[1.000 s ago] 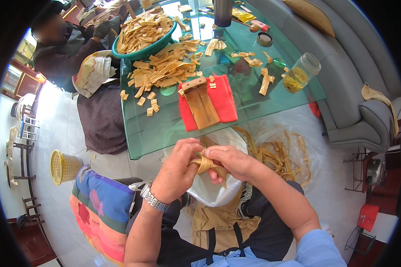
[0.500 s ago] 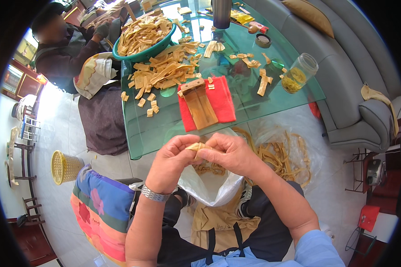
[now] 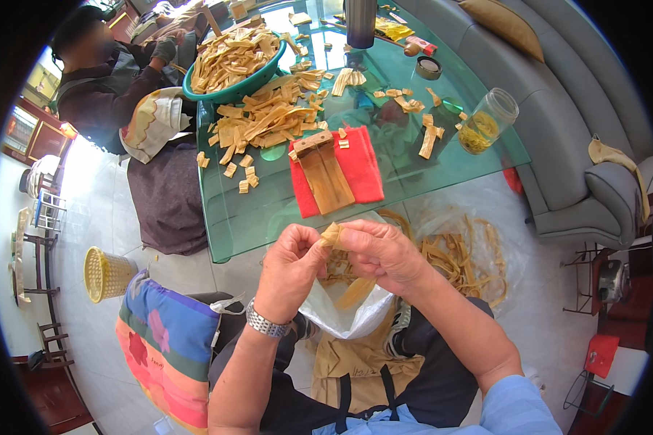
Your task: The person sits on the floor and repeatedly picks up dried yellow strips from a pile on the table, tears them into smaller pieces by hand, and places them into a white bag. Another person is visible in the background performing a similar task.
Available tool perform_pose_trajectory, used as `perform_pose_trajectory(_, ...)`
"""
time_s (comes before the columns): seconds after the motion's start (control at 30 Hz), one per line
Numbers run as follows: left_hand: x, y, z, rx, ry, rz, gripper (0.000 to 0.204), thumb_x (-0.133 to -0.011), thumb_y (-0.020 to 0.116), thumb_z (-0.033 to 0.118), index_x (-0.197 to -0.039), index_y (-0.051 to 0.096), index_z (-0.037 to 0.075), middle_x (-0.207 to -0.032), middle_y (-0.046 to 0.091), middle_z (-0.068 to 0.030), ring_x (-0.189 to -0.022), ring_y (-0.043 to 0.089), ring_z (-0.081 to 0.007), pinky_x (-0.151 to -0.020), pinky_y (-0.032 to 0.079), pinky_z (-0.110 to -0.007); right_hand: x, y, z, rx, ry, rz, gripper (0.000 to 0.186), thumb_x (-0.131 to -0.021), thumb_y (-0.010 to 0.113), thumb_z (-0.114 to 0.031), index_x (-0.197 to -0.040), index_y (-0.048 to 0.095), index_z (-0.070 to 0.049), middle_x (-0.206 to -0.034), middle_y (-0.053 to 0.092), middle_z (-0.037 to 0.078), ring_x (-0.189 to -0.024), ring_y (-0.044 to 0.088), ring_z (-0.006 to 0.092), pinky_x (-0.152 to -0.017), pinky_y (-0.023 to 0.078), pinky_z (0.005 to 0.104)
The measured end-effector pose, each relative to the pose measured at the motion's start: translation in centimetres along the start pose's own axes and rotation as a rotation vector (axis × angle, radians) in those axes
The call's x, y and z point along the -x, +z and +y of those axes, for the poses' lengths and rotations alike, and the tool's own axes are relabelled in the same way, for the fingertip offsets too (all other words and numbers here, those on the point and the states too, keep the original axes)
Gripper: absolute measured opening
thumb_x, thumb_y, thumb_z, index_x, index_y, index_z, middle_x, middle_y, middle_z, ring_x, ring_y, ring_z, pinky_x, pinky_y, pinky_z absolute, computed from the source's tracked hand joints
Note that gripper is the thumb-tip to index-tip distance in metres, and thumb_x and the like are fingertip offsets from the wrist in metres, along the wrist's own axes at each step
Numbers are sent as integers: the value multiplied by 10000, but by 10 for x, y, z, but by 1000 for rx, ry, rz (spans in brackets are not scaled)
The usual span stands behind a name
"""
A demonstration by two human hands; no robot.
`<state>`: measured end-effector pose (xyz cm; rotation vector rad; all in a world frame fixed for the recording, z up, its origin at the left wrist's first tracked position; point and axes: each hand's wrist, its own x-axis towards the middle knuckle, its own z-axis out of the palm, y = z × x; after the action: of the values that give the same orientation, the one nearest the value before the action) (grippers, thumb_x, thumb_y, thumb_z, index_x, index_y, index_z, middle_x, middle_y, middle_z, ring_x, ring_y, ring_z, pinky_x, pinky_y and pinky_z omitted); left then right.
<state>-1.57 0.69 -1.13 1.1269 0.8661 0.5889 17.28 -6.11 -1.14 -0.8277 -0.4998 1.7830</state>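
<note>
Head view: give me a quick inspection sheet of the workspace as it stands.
Surface: green glass table, crowded.
Job's things: tan strip pinched between left hand and right hand, above a white bag.
Clutter: cut tan pieces, green bowl, red cloth, glass jar.
Grippers: both hands closed on the strip.
Cables: nothing seen.
Surroundings: grey sofa, yellow basket, seated person.

Glass jar (image 3: 487,121), red cloth (image 3: 357,168), green bowl (image 3: 233,90), yellow basket (image 3: 107,273).
</note>
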Motion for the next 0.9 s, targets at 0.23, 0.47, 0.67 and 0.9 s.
perform_pose_trajectory(0.23, 9, 13, 16, 73, -4, 20, 225, -1047, 612, 246, -1068, 608, 22, -826, 630, -6, -685, 581, -93, -646, 480, -236, -9, -3, 8, 199, -112, 26, 314, -1053, 592, -272, -1255, 583, -33, -744, 527, -56, -594, 423, 10, -522, 352, 189)
perform_pose_trajectory(0.47, 2, -1, 13, 173, -62, 78, 196, -1042, 619, 245, -1023, 613, 50, -736, 590, 7, -583, 523, -88, -563, 445, -245, -9, 3, 21, 431, -175, 75, 220, -1039, 636, -238, -1076, 576, -29, -762, 578, -34, -686, 509, 26, -599, 432, 213)
perform_pose_trajectory(0.67, -3, -26, 23, 393, -35, 81, 154, -1044, 610, 214, -996, 599, 69, -720, 551, 16, -551, 443, -75, -541, 382, -254, -1, 12, 11, 630, -208, 122, 202, -1016, 675, -225, -965, 614, -40, -780, 609, -33, -713, 517, 33, -630, 448, 232)
perform_pose_trajectory(0.9, -2, -30, 26, 512, -30, 25, 150, -1055, 589, 216, -1011, 592, 73, -719, 508, 34, -545, 406, -71, -532, 363, -258, 7, 20, 8, 736, -296, 197, 158, -1008, 682, -198, -991, 653, -43, -794, 622, -21, -760, 546, 42, -679, 474, 238)
